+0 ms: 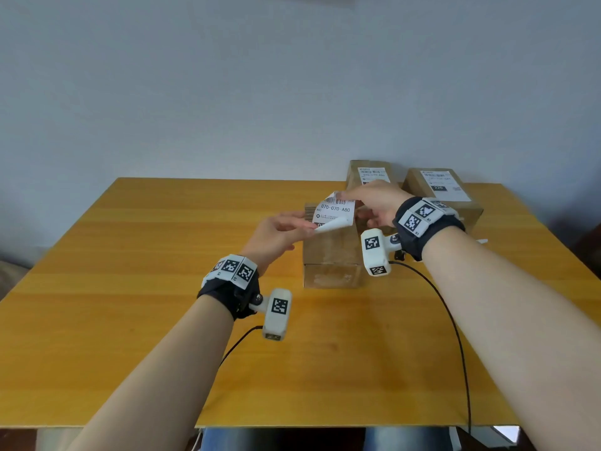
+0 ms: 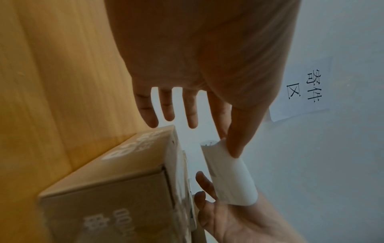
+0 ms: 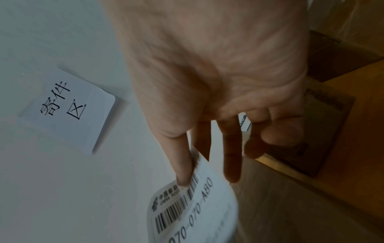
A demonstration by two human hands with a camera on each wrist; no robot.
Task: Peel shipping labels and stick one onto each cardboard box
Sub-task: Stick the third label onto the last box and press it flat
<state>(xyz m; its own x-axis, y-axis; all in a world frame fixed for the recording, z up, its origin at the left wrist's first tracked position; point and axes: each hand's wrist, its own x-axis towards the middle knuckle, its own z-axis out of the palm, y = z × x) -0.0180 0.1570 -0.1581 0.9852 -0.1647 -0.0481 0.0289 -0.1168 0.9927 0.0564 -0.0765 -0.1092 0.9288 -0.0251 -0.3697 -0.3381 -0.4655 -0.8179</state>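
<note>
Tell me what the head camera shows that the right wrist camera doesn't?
Only the head view shows both hands together: the left hand pinching the label's curled lower edge, plus two labelled boxes at the table's far edge. Only the right wrist view shows a paper sign on the wall. Both show the right hand pinching the label's top.

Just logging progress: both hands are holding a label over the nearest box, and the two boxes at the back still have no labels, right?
Not quite. In the head view the two back boxes already carry labels. The rest holds: the left hand and right hand hold the label over the nearest box.
</note>
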